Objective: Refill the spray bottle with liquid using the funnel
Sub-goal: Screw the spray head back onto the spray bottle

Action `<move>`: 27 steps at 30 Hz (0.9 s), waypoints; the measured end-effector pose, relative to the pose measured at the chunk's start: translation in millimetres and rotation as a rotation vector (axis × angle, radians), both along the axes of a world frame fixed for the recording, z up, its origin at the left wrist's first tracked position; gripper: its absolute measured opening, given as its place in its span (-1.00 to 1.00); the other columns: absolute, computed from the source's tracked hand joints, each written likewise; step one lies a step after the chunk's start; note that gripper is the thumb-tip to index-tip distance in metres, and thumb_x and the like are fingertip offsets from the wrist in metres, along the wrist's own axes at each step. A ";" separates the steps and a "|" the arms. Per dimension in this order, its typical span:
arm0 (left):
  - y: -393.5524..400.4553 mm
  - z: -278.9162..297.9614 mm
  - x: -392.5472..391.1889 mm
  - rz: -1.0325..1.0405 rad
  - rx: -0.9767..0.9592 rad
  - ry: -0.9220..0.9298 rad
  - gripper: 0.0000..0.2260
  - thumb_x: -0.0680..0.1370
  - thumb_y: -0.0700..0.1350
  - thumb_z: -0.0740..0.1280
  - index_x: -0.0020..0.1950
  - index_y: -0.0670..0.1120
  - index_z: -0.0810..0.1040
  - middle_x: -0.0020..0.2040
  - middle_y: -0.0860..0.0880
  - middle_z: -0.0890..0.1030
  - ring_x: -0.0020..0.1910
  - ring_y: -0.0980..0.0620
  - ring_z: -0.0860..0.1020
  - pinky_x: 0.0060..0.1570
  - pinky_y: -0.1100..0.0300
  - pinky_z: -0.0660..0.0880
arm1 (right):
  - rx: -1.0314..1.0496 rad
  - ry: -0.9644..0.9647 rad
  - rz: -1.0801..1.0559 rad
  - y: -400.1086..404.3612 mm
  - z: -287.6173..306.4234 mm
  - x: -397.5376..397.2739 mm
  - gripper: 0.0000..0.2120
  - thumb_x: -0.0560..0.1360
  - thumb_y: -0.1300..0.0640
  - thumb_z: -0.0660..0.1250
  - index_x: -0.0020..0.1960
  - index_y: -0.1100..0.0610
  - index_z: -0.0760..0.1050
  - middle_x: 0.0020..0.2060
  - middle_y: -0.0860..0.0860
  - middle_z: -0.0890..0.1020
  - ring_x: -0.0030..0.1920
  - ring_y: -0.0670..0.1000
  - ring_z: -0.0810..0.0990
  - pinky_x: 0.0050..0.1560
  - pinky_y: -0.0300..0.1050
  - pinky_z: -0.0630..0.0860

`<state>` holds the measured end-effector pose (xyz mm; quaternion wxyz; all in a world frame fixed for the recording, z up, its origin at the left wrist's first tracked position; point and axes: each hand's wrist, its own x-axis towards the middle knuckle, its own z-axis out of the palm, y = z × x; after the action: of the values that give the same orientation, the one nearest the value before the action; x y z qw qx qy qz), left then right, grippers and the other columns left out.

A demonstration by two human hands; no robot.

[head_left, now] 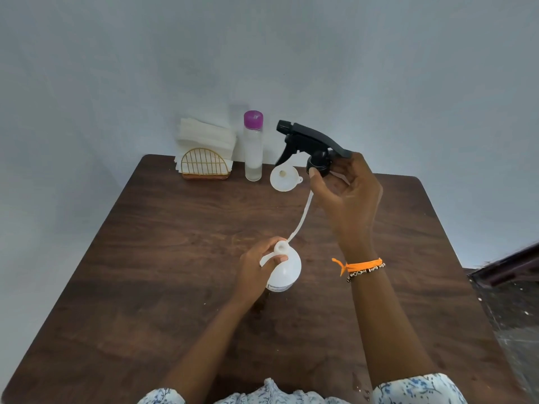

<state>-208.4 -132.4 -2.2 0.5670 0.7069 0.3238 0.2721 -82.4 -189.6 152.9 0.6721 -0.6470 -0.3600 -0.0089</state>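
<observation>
Now the left hand (256, 266) grips the white spray bottle (284, 271) standing near the middle of the wooden table (175, 287), its neck open. Up and to the right, the right hand (347, 196) pinches the collar of the black trigger sprayer head (312, 147), whose white dip tube (302, 217) trails down to the bottle's mouth. At the far edge lie a white funnel (283, 179), a purple-capped clear bottle (253, 145) and a napkin holder (205, 161).

Your left hand (256, 269): low, fingers curled in a grip. Your right hand (347, 196): raised, fingertips pinching, wrist banded.
</observation>
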 end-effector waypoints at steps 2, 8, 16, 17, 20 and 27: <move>0.3 -0.3 -0.1 -0.002 -0.004 -0.005 -0.75 0.42 -0.04 0.37 0.08 0.11 0.56 0.04 0.15 0.62 0.06 0.11 0.57 -0.02 0.45 0.46 | 0.000 -0.008 0.016 2.9 0.7 -1.0 -0.76 0.36 0.30 0.47 0.00 0.20 0.52 -0.16 -0.09 0.64 -0.15 -0.20 0.63 -0.07 -0.36 0.52; 1.4 -0.9 0.2 0.008 -0.045 -0.014 -0.74 0.39 -0.06 0.41 0.06 0.12 0.57 0.04 0.14 0.62 0.05 0.14 0.56 0.04 0.32 0.48 | -0.035 0.025 0.068 2.3 -18.0 -6.5 -0.74 0.35 0.30 0.48 0.00 0.15 0.53 -0.13 -0.04 0.66 -0.09 -0.09 0.66 0.02 -0.17 0.58; 2.5 -1.0 -0.7 0.018 -0.001 0.032 -0.74 0.45 -0.15 0.43 0.09 0.11 0.57 0.04 0.18 0.60 0.06 0.14 0.56 0.03 0.30 0.50 | -0.187 0.323 0.205 -5.8 -59.6 -9.1 -0.71 0.38 0.37 0.43 0.06 0.18 0.52 -0.09 0.06 0.66 -0.13 -0.10 0.66 -0.06 -0.26 0.54; 2.3 -0.6 -0.6 0.020 0.001 0.037 -0.74 0.45 -0.14 0.43 0.09 0.11 0.57 0.04 0.18 0.61 0.05 0.15 0.56 0.02 0.33 0.49 | -0.218 0.349 0.207 -6.8 -66.0 -8.7 -0.74 0.39 0.35 0.44 0.04 0.20 0.53 -0.11 0.08 0.67 -0.16 -0.10 0.65 -0.09 -0.26 0.53; 2.1 0.3 -0.8 0.027 -0.023 0.043 -0.72 0.39 -0.02 0.43 0.09 0.05 0.61 0.03 0.15 0.63 0.03 0.17 0.56 -0.02 0.30 0.49 | -0.335 0.377 0.242 -9.8 -85.8 -10.3 -0.76 0.36 0.32 0.47 0.01 0.27 0.55 -0.12 0.15 0.66 -0.20 -0.06 0.64 -0.15 -0.26 0.54; 1.4 -1.8 -0.9 0.027 -0.002 0.065 -0.51 0.32 0.19 0.32 0.14 -0.04 0.60 0.05 0.04 0.64 0.03 0.09 0.57 -0.04 0.18 0.53 | -0.525 0.314 0.238 -11.5 -117.0 -9.9 -0.76 0.40 0.16 0.46 0.05 0.12 0.56 -0.06 0.10 0.64 -0.01 0.08 0.61 0.03 0.01 0.56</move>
<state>-209.3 -131.0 -4.0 0.5531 0.7105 0.3516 0.2562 -92.3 -201.0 35.9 0.5260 -0.7451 -0.3152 0.2625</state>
